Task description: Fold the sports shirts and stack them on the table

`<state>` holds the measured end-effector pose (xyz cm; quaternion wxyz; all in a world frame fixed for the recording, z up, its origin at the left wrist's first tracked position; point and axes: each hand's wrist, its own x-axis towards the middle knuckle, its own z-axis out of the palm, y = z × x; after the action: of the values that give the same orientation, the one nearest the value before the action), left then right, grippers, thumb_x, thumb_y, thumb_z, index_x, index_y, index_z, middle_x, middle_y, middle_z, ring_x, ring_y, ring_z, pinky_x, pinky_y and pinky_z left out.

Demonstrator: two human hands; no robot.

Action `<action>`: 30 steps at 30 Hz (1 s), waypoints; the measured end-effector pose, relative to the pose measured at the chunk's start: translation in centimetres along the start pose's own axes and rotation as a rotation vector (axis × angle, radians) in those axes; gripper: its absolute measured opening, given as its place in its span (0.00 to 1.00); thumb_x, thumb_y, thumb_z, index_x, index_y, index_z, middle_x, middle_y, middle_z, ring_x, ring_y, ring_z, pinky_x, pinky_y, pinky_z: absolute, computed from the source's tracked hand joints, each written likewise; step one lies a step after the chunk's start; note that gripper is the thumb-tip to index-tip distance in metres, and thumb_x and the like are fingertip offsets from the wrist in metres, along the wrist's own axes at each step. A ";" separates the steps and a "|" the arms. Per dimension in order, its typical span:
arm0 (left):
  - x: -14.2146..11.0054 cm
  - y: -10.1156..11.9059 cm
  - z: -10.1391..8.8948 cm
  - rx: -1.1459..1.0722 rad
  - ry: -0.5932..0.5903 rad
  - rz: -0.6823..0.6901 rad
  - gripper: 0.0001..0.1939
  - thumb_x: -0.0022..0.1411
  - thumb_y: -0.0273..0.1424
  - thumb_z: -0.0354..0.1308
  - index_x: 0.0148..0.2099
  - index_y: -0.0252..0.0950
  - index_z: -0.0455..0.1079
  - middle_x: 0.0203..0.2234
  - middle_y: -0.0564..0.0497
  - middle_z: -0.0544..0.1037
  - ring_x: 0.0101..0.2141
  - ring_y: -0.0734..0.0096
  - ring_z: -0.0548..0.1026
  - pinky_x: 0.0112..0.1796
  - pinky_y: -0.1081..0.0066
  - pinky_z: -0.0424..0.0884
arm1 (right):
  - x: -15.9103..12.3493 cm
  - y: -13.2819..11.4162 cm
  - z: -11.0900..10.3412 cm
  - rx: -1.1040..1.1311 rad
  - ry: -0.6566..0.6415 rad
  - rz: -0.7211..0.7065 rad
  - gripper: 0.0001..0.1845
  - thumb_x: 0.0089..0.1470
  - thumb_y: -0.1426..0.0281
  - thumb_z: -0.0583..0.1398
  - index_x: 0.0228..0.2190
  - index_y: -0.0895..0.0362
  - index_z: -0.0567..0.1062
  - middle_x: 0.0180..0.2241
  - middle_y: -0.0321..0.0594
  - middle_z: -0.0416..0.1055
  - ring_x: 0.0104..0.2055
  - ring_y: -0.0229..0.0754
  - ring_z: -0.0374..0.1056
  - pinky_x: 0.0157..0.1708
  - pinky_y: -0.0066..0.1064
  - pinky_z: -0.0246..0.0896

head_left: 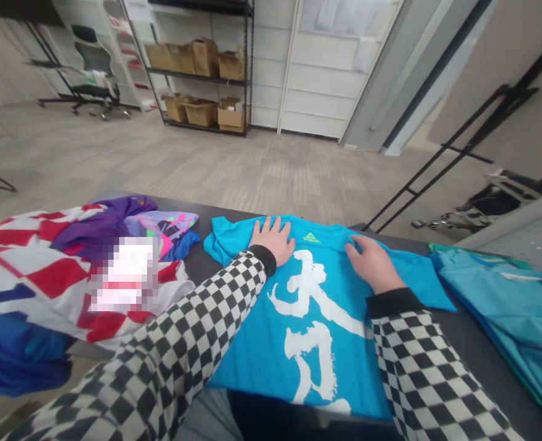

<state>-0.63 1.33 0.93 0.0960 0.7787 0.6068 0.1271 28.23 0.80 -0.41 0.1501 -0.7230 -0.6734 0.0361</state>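
The blue shirt (344, 367) lies spread on the dark worktop (463, 331); the left hand (273, 240) rests on it, fingers wide, the right hand (374, 263) touches it, fingers loosely bent. Either side lie clothes (63, 269).

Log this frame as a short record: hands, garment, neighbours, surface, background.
left_hand: left hand flat, fingers spread, on the shirt's upper left
right_hand: right hand at the shirt's upper right, beside the collar; grip unclear
garment: blue shirt, spread out, large white characters facing up, small yellow-green logo near the collar
left_side: loose pile of mixed clothes, partly pixelated
right_side: layered blue-green garments
surface: dark table
background: black shelf with cardboard boxes
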 end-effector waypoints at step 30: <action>-4.1 -8.8 -8.2 -0.014 0.135 -0.305 0.19 0.72 0.42 0.57 0.58 0.44 0.79 0.52 0.45 0.86 0.54 0.50 0.82 0.55 0.59 0.76 | 0.1 0.3 0.5 -0.026 -0.178 0.042 0.37 0.75 0.52 0.49 0.74 0.58 0.66 0.80 0.53 0.53 0.82 0.62 0.47 0.78 0.66 0.40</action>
<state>-12.33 -0.56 5.73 0.0787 0.6667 0.7220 0.1675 28.41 0.93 -0.99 0.0793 -0.7327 -0.6692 0.0945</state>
